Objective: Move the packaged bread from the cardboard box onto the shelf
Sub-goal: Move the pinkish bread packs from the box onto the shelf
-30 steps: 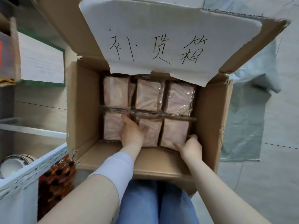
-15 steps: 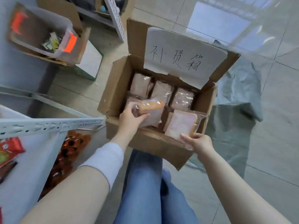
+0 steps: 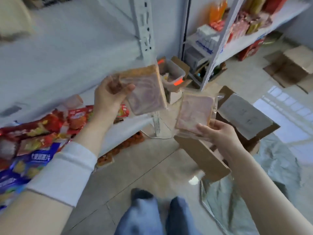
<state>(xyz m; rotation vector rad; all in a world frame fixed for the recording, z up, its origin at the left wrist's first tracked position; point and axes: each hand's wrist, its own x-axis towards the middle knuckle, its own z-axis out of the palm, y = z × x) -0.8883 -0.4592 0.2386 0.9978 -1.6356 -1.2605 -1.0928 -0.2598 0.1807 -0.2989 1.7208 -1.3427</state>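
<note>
Left grip point(image 3: 110, 100) holds bread pack point(image 3: 145, 94), right grip point(image 3: 218, 133) another pack point(image 3: 194, 112); label point(image 3: 245, 116) blurred.

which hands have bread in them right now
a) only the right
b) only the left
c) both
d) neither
c: the left hand grips one bread pack and the right hand pinches a second pack above the box.
</note>
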